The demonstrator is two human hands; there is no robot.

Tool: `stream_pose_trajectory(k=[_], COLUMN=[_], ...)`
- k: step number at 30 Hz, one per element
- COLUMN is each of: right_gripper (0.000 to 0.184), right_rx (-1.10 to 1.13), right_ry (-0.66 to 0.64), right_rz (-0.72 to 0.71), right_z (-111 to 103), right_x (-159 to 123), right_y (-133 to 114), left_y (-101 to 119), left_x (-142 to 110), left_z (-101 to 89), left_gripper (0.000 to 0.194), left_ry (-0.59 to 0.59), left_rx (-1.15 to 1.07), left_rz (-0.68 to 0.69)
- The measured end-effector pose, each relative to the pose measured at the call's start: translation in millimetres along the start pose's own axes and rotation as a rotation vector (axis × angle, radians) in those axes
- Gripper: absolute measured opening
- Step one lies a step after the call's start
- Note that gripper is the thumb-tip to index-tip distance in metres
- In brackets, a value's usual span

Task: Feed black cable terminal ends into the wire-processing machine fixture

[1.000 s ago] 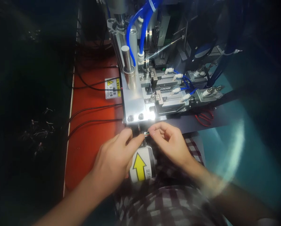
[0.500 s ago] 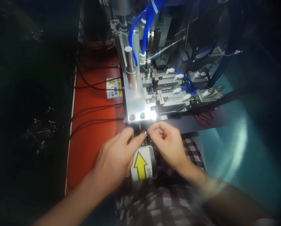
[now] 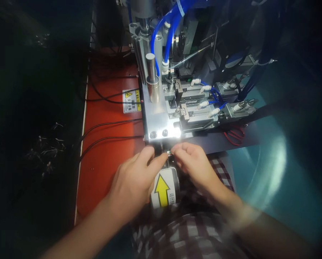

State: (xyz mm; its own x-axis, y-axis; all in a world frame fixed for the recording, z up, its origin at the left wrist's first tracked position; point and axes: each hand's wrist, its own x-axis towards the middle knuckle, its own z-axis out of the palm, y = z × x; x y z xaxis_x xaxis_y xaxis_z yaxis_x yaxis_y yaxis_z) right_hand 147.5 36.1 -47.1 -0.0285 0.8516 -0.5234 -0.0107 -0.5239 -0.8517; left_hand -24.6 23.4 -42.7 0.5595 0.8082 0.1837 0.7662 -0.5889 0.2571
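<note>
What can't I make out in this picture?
All in the head view:
Tiny part between left hand and right hand: too small.
Arrow label: left side partly behind the left hand.
Pale bits: blurred, in darkness.
Blue tubes: cut off by top edge.

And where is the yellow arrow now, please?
In the head view, low centre, the yellow arrow is on a white label, just right of the left hand.

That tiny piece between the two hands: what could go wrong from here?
The tiny piece could slip or get lost: the left hand and right hand seem to work it only with their fingertips.

Both hands are right beside the machine; if a part moved, a hand might be pinched.
</note>
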Motion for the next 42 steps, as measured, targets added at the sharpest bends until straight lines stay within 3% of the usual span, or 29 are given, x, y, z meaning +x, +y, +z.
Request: stream_pose_trajectory(k=[4, 12, 16, 22, 27, 34, 37, 42], right_gripper=[0.032, 0.030, 0.040, 0.020, 0.011, 0.007, 0.005, 0.014], right_rx=[0.121, 0.211, 0.180, 0.028, -0.176, -0.425, -0.430, -0.351], right_ry=[-0.154, -0.245, -0.163, -0.061, 0.007, -0.007, -0.012, -0.074], right_rz=[0.096, 0.226, 0.128, 0.001, -0.228, -0.499, -0.504, -0.354], right_z=[-4.5, -13.2, -20.5, -20.7, -19.0, -20.8, -20.4, -21.5], right_x=[4.9, 13.9, 12.0, 1.0, -1.4, -1.7, -1.9, 0.6], right_y=[-4.1, -1.7, 5.4, 6.4, 10.2, 14.7, 14.1, 12.7], left_y=[-1.4, -0.7, -0.6, -1.2, 0.1, -0.5, -0.5, -0.3], left_x=[-0.7, 1.6, 1.9, 2.8, 2.2, 3.2, 2.8, 2.2], left_z=[-0.6, -1.6, -2.7, -1.8, -2.5, -2.5, -2.4, -1.4], left_gripper=[0.036, 0.039, 0.039, 0.038, 0.037, 0.036, 0.035, 0.036], left_ry=[-0.022, -0.007, 0.005, 0.027, 0.020, 0.018, 0.013, 0.022], left_rx=[-0.009, -0.015, -0.017, -0.021, -0.022, -0.043, -0.047, -0.038], left_rz=[0.000, 0.000, 0.016, 0.018, 0.007, 0.009, 0.005, 0.011])
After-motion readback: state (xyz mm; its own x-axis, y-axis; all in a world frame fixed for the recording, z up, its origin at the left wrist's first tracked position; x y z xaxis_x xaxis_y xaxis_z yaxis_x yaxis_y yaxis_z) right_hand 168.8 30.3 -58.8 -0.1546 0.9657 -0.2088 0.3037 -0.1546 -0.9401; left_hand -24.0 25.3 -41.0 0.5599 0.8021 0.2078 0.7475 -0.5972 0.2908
